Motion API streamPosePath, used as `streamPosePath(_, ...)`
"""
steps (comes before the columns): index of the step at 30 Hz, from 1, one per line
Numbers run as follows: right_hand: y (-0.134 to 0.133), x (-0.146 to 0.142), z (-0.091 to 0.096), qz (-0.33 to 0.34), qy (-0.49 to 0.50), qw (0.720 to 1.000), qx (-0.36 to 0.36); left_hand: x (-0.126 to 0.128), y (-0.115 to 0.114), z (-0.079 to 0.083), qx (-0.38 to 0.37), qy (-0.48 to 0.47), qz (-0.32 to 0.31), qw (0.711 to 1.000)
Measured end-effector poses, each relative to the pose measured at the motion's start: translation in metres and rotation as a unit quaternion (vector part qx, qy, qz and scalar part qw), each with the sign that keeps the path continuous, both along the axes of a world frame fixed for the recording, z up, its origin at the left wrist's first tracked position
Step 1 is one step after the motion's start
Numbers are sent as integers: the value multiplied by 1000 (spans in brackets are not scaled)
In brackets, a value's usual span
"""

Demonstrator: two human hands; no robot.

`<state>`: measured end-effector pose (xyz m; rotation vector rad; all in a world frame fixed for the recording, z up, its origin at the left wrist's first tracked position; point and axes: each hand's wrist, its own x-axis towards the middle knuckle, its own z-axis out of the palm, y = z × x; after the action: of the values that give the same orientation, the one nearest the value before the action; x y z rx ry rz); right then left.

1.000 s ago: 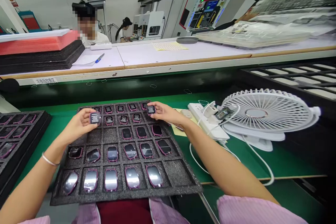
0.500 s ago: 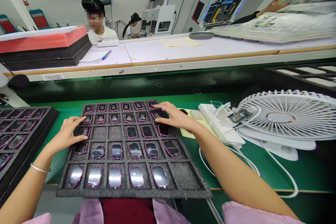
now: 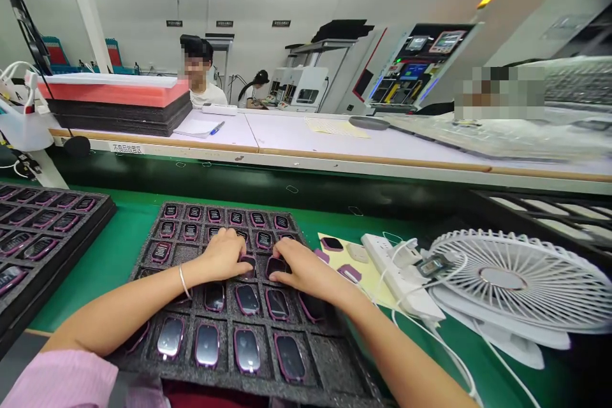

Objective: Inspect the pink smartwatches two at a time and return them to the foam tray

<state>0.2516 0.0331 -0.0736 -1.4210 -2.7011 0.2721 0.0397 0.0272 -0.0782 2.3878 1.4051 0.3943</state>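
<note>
A black foam tray (image 3: pixel 143 254) with many cells lies in front of me on the green mat. Most cells hold pink-rimmed watch bodies (image 3: pixel 247 349): the far rows lie back up, the near rows screen up. My left hand (image 3: pixel 224 256) is curled over the tray's middle, fingertips closed on a watch body (image 3: pixel 247 261) in its cell. My right hand (image 3: pixel 302 271) is close beside it, fingers bent down around the neighbouring watch body (image 3: pixel 276 266). A thin bracelet sits on my left wrist.
A second foam tray (image 3: pixel 71 229) of watches lies at the left. Right of the tray are a yellow sheet (image 3: pixel 368 274) with loose watches, a white power strip (image 3: pixel 399 271) and a white fan (image 3: pixel 519 280). Across the bench: stacked foam (image 3: pixel 115 105) and a seated person (image 3: pixel 201 80).
Each hand held a watch over the far rows, then set it down in the tray. Both hands have since come together at the tray's middle. The camera has tilted up.
</note>
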Motion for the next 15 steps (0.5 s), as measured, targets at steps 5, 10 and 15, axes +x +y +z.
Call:
streamPosePath(5, -4, -8, 0, 15, 57, 997, -51, -16, -1, 9, -44, -110, -61, 991)
streamPosePath(10, 2, -21, 15, 37, 221, 975, -3, -35, 4, 36, -200, -461, -13, 864)
streamPosePath(15, 14, -50, 28, 17, 564, 794, -227, -50, 12, 38, -215, -582, 147, 770)
